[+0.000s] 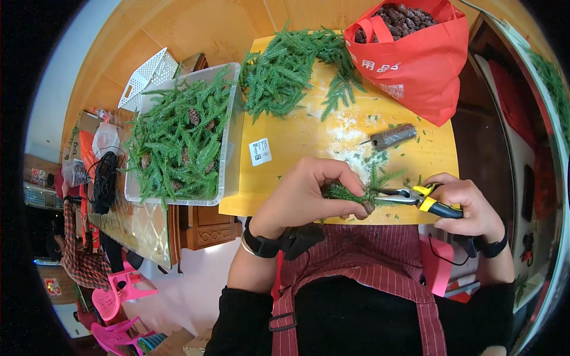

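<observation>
My left hand [323, 193] pinches an artificial pine sprig [343, 191] between thumb and fingers, over the near edge of the yellow table. A small brown lump, perhaps a pine cone [369, 206], shows by the thumb tip. My right hand [466, 202] is wrapped round needle-nose pliers [428, 199] with yellow and black handles. The jaws point left and reach the sprig; whether they grip its stem I cannot make out. Beyond the hands lies a dark bundle of thin wires [393, 137], with white powder [350, 135] scattered near it.
At left, a clear plastic bin [231, 136] holds finished-looking green sprigs with pine cones. Loose pine branches [279, 74] lie at the table's far side. A red bag [415, 62] full of pine cones stands back right. A white label [260, 152] lies on the yellow tabletop [285, 133].
</observation>
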### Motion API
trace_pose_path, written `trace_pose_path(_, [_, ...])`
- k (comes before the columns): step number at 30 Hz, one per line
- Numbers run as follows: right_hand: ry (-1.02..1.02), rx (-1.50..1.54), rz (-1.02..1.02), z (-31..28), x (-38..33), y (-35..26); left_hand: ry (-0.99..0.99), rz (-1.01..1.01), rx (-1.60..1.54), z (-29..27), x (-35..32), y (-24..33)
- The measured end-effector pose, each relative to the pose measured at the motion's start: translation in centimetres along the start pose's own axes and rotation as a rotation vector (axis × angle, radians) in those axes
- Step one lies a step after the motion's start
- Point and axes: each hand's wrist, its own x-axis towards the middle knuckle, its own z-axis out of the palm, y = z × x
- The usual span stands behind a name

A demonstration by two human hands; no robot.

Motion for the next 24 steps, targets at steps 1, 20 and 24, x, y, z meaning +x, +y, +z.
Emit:
trace_pose_path(1, [-0.035, 0.02, -0.013, -0.1, 0.1, 0.2, -0.039, -0.017, -0.058, -0.1, 0.0, -0.1])
trace_pose_path(20, [-0.089, 0.239, -0.192, 1.3, 1.2, 2.3, -0.295, -0.171, -0.505, -0.6, 0.5, -1.4])
trace_pose_path(24, [-0.06, 0.163, -0.172, 1.3, 1.0, 2.2, -0.303, -0.207, -0.537, -0.6, 0.6, -1.2])
